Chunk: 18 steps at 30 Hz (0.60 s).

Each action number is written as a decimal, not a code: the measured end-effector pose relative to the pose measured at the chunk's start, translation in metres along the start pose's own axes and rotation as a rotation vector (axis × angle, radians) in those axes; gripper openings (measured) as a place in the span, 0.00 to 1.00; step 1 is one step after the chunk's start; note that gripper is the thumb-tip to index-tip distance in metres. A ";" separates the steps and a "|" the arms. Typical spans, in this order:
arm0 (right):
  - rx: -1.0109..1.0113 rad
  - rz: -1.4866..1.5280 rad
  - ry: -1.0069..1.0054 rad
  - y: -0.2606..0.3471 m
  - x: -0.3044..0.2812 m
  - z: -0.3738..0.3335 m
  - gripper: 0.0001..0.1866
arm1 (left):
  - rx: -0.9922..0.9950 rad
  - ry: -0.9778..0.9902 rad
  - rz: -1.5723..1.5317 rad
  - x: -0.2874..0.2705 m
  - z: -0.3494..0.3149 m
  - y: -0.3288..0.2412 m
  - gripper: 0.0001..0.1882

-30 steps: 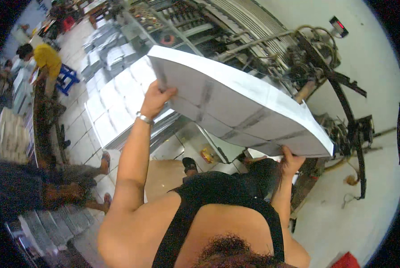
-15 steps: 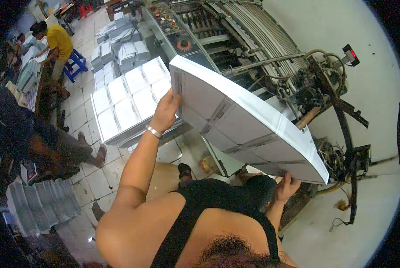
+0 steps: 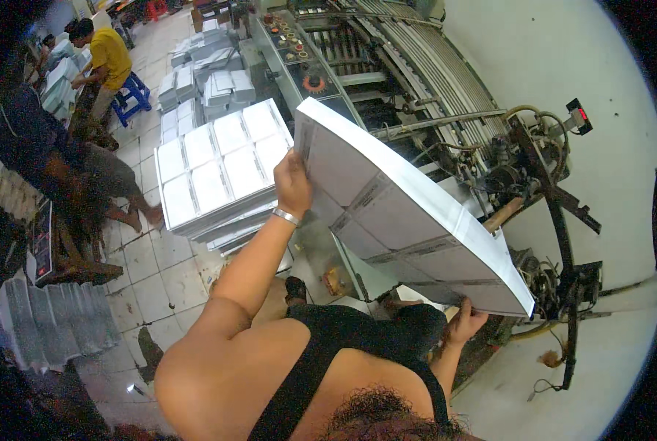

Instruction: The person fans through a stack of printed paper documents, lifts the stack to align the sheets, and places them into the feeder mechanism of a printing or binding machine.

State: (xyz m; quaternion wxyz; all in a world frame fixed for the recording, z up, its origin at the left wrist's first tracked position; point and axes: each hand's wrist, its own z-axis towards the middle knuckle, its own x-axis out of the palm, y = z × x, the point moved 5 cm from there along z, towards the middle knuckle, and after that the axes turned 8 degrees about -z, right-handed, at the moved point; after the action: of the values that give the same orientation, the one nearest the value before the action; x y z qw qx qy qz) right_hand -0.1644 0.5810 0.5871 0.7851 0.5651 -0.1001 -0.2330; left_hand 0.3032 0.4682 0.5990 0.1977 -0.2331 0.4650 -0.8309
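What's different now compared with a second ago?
The view has swung, and the held bundle of sheets now slants more steeply, its right end lower in the picture. A co-worker in dark clothing has moved up the left side, nearer the person in yellow. The left hand and right hand keep their grip; nothing was let go. The broad paper stack looks unchanged.

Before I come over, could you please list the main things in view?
held paper stack: one, white, centre
paper pile: one, white, left of centre
smaller stacks: several, whitish, beyond pile
machine: one, grey, top centre
display: one, black, upper right
stool: one, blue, upper left
person: one, yellow shirt, upper left
second person: one, dark clothes, left
bundled stack: one, grey, lower left
bracelet: one, silver, left wrist
left hand: one, bare, held stack's left edge
right hand: one, bare, held stack's lower edge
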 end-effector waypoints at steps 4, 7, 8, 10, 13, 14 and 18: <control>-0.054 -0.164 0.050 0.012 -0.004 0.013 0.30 | 0.038 -0.012 0.005 0.002 0.002 0.006 0.31; -0.012 -0.303 0.268 0.001 -0.021 0.032 0.33 | 0.089 -0.056 -0.019 0.005 0.003 0.003 0.29; -0.005 -0.384 0.345 -0.006 -0.030 0.036 0.33 | 0.089 -0.065 -0.021 0.005 0.002 0.002 0.30; -0.034 -0.449 0.427 -0.009 -0.030 0.040 0.33 | 0.083 -0.074 -0.002 0.006 0.002 0.003 0.30; -0.031 -0.345 0.457 0.001 -0.022 0.042 0.31 | 0.079 -0.077 0.064 0.003 0.001 0.008 0.30; 0.008 -0.354 0.466 0.008 -0.017 0.042 0.31 | 0.086 -0.074 0.092 0.003 0.001 0.004 0.30; -0.475 -0.735 0.592 0.007 -0.015 0.043 0.28 | 0.132 -0.111 0.116 0.005 0.001 -0.011 0.30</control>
State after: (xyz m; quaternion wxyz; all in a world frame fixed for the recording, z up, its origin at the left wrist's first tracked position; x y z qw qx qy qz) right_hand -0.1936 0.5533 0.6101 0.7527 0.4113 0.3860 -0.3396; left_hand 0.2983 0.4705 0.6103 0.2860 -0.2380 0.4104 -0.8325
